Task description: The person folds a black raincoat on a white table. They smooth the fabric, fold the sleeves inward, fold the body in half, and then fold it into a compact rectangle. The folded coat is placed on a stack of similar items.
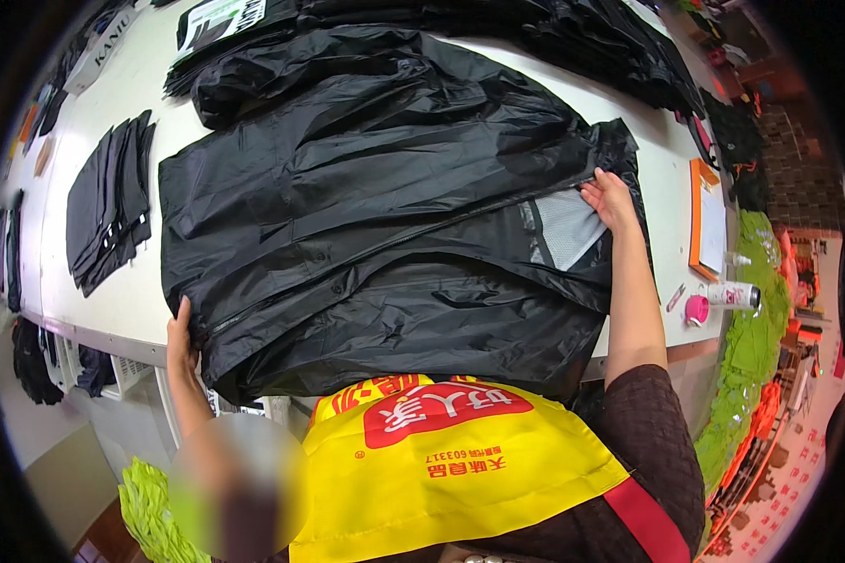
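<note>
A black shiny rain jacket (347,178) lies spread across the white table, its lower side hanging over the near edge. A long zipper runs slantwise along its front, and pale mesh lining (570,228) shows where the front gapes on the right. My right hand (610,199) is closed, pinching the jacket's edge beside the mesh. At the left end of the jacket, my left hand (182,340) grips the corner by the zipper; some of its fingers are hidden behind the fabric.
Folded black garments (113,202) lie left on the white table (183,136); more dark stacks (620,47) line the far side. At right are an orange-edged board (707,220), a bottle (734,296) and a pink cap (696,310). Bright green garments (746,366) lie beyond.
</note>
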### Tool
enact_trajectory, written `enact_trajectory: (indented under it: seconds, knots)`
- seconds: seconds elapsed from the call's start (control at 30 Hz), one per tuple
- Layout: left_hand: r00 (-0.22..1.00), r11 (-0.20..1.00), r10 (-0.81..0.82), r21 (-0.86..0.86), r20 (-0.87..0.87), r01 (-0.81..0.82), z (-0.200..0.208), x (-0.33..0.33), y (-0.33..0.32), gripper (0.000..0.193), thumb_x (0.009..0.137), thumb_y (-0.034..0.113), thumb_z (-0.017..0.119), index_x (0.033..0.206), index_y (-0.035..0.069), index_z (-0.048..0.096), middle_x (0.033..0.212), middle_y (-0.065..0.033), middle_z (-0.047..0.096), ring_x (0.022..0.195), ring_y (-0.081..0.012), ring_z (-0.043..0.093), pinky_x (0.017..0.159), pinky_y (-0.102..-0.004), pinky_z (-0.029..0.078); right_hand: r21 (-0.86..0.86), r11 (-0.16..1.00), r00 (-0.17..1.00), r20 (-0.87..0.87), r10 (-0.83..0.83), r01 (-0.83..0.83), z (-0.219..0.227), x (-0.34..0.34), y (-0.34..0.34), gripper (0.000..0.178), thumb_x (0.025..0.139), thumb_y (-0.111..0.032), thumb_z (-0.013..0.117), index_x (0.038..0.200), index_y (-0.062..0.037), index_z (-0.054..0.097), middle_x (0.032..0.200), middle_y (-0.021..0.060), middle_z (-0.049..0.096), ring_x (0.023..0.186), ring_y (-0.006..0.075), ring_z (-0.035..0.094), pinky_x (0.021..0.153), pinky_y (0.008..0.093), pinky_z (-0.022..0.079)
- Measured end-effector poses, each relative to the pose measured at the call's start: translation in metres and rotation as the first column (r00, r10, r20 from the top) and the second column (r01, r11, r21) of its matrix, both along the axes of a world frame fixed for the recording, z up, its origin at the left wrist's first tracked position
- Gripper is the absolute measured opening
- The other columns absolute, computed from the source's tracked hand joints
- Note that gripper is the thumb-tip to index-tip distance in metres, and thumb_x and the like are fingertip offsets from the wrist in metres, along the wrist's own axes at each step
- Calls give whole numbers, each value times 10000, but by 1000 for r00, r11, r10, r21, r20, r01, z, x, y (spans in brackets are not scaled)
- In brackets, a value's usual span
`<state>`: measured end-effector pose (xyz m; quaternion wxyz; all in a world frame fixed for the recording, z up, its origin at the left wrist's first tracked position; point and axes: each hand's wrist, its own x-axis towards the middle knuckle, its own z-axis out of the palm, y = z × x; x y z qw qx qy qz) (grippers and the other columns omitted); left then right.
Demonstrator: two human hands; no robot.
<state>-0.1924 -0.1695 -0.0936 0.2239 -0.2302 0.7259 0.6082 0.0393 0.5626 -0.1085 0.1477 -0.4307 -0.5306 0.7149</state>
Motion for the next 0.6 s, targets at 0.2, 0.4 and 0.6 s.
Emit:
enact_trajectory:
  seconds: [0.2,0.4,0.6]
  knots:
    - [957,957,-265,-91,120,276,0,13,-45,599,742,309,725,1191,-27,516,1043,-90,619,868,-194,611,743,-298,499,291,817,773,576,265,-497,58,-15,-83,333,878,-376,590,855,-44,598,711,33,611,592,91,571,486,220,440]
    - [962,961,-270,-54,38,271,27,34,-10,592,676,191,751,1138,-100,523,978,-160,626,770,-217,634,719,-319,526,765,83,654,484,581,-639,59,-31,-241,509,714,-237,749,1144,-26,574,1016,125,604,881,243,588,750,325,486]
    - [960,969,-245,8,-137,248,21,36,-22,515,724,166,747,1124,-93,552,1000,-131,629,824,-188,618,743,-296,514,946,-174,640,313,702,-272,49,-19,-272,262,710,62,592,947,-48,616,816,108,538,753,281,572,631,343,493]
